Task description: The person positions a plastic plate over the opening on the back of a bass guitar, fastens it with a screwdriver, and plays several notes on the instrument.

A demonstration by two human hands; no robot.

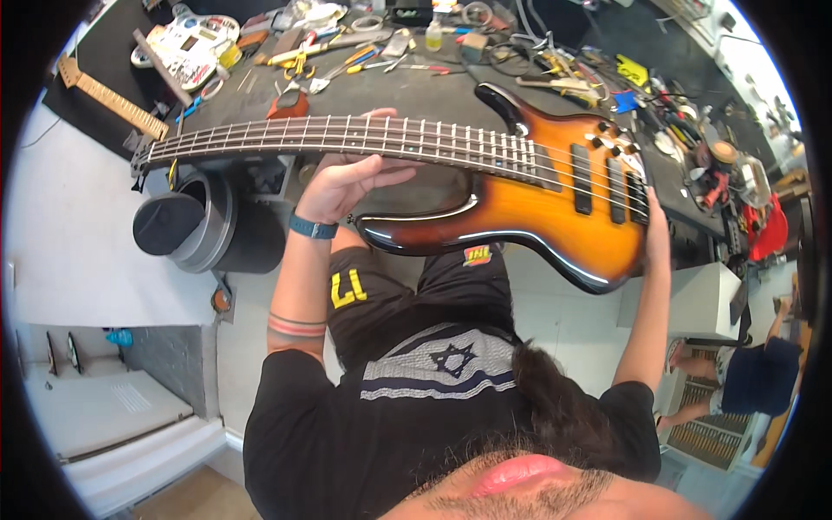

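A sunburst electric bass guitar is held level in front of me, strings facing up, its headstock to the left and its body to the right. My left hand supports the neck from beneath around its middle; the thumb lies along the near side and fingertips show past the far edge. At the body's right end, beside the bridge, my right hand grips the rim. Most of its fingers are hidden behind the body. Both hands carry the same instrument.
Beyond the bass, a dark workbench carries pliers, screwdrivers, cables and a small yellow bottle. A white guitar body and a loose maple neck lie far left. Below the headstock stands a dark bin. Another person is at right.
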